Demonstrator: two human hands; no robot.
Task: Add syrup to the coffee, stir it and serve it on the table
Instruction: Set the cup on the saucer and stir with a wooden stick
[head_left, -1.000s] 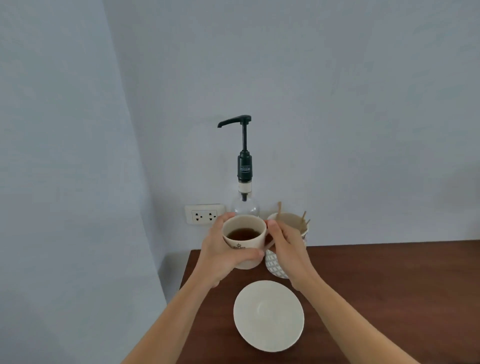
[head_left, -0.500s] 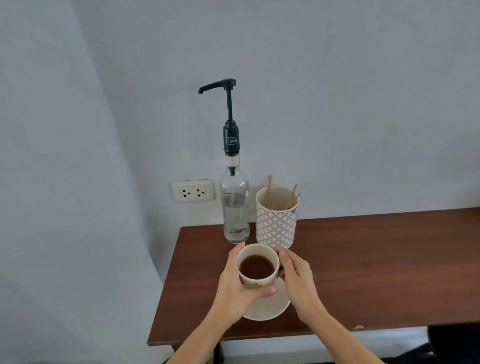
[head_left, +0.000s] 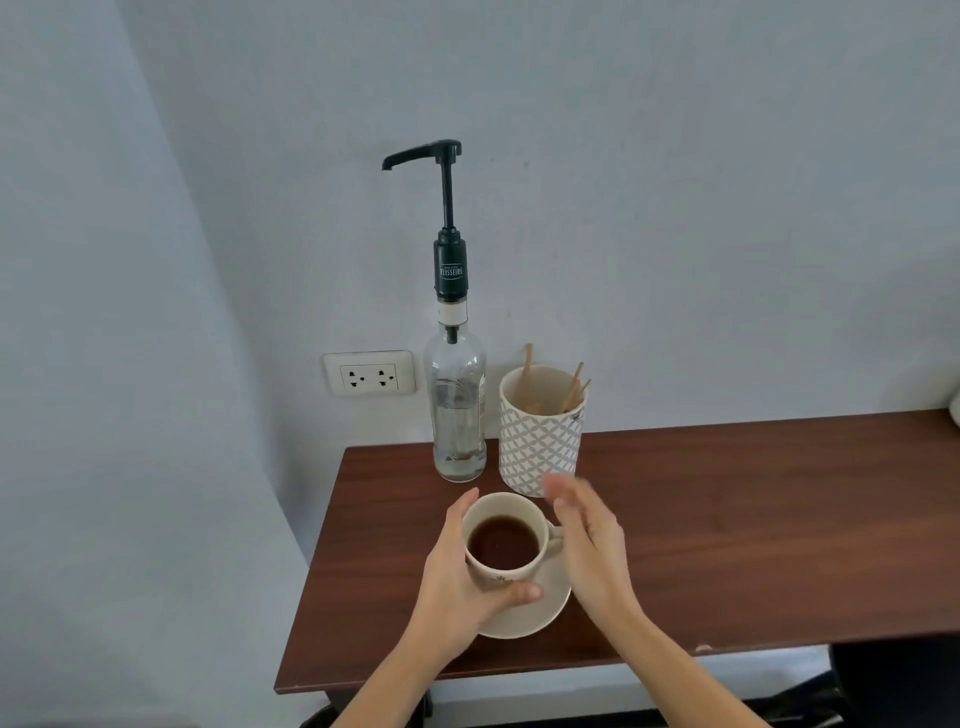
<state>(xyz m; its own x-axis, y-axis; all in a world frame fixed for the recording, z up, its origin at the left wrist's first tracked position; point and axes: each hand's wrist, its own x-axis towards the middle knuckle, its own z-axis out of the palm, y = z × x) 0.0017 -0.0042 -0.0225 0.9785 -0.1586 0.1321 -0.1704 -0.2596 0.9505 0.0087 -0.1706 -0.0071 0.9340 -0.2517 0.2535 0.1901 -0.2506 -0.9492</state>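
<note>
pale blue-grey wall, dark wood bench (head_left: 727, 519) pushed against it. left hand (head_left: 457, 577) wrapped round the near and left side of the cup (head_left: 519, 566), thumb across the front wall, fingers curled behind the rim; cup sits on the saucer (head_left: 545, 608) near the front left of the bench. right hand (head_left: 587, 540) spread and blurred, just beside the handle, not gripping anything. coffee (head_left: 503, 543) fills the cup to well below the rim. judgement: glazed ceramic, stiff, fragile, smooth; moderate weight, liquid will slosh if tilted. best hold is the handle on the right, or the saucer rim from both sides, kept level. behind it, apart: syrup bottle (head_left: 460, 410) with pump (head_left: 447, 171), and patterned holder (head_left: 540, 436) of wooden stirrers (head_left: 574, 387).
</note>
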